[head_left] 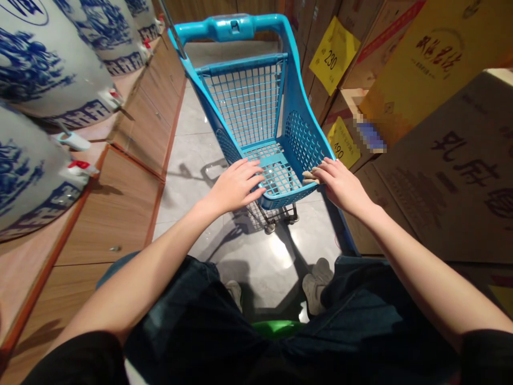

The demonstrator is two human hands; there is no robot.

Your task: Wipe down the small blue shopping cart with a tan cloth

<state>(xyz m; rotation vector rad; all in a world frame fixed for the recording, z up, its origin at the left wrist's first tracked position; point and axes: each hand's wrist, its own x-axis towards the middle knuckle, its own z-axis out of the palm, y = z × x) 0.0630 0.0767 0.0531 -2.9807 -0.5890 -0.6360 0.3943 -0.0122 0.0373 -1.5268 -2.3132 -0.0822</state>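
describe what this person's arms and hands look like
The left hand and right hand are bare, with no gloves, watch or bracelet showing. The forearms are bare too, ending at black sleeves: left sleeve, right sleeve.

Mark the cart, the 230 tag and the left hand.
cart (228,28), head view, top handle
230 tag (334,60), head view, middle of tag
left hand (234,185), head view, back of hand

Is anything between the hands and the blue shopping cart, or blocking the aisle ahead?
Nothing visible. The left hand and right hand rest on the blue shopping cart, and the tiled floor ahead shows no obstacle between the wooden cabinets and cardboard cartons, though the cart hides part of it.
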